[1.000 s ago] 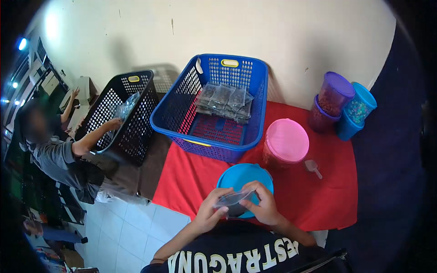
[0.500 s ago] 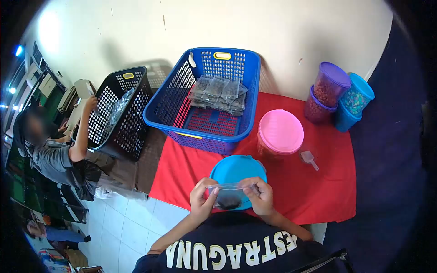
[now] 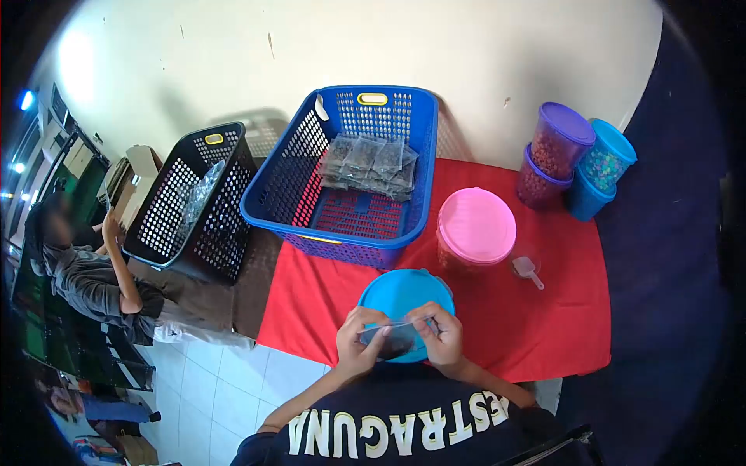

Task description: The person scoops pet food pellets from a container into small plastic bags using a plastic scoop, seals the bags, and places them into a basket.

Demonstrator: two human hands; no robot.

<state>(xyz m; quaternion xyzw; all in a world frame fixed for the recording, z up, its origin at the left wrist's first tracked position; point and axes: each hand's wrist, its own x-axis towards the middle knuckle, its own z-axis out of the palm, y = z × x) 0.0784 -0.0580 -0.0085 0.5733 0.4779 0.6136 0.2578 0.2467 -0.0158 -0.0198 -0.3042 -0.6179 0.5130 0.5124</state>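
Observation:
Between my two hands is a small clear plastic bag (image 3: 398, 339) with dark contents low in it. My left hand (image 3: 362, 342) pinches its top edge at one side, and my right hand (image 3: 440, 335) pinches the other side. Fingers cover parts of the top edge, so whether it is sealed cannot be made out. Directly beneath the bag is a round container with a blue lid (image 3: 400, 291), partly covered by my hands. A pink-lidded container (image 3: 476, 225) stands to the right, beyond my right hand. Close by it lies a small clear scoop (image 3: 528, 272).
A blue basket (image 3: 334, 237) holds several filled bags (image 3: 369, 163). Left of it stands a black basket (image 3: 206, 233) with clear plastic inside. Stacked purple (image 3: 566, 124) and blue (image 3: 610, 147) tubs stand at the back right of the red cloth (image 3: 559, 326). A person (image 3: 101, 272) works at the left.
My hands have drawn slightly closer together along the bag's top edge, and the bag is tilted more. The person at the left has lowered a raised hand away from the black basket.

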